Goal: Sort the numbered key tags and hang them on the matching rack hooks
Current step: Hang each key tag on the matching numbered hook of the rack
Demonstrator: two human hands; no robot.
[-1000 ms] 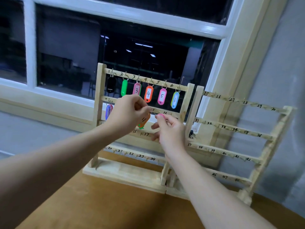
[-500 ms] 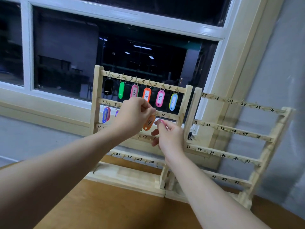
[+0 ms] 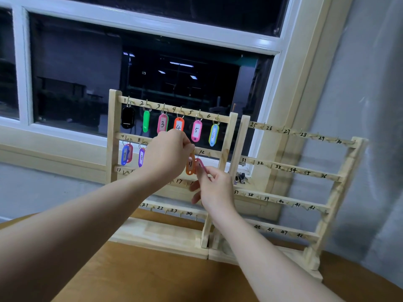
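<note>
At the centre of the frame the left hand is pinching the ring of the orange tag marked 11, fingers closed on it right at the second rail of the left rack, just left of the written 12. The right hand is pinching a pink tag just beside it, its number hidden. Judging by this, tag 11 is being hooked; whether its ring is already seated cannot be told. Next, the ring needs settling on hook 11, then the pink tag needs reading and matching. Tags 1 to 8 are hanging above and to the left.
</note>
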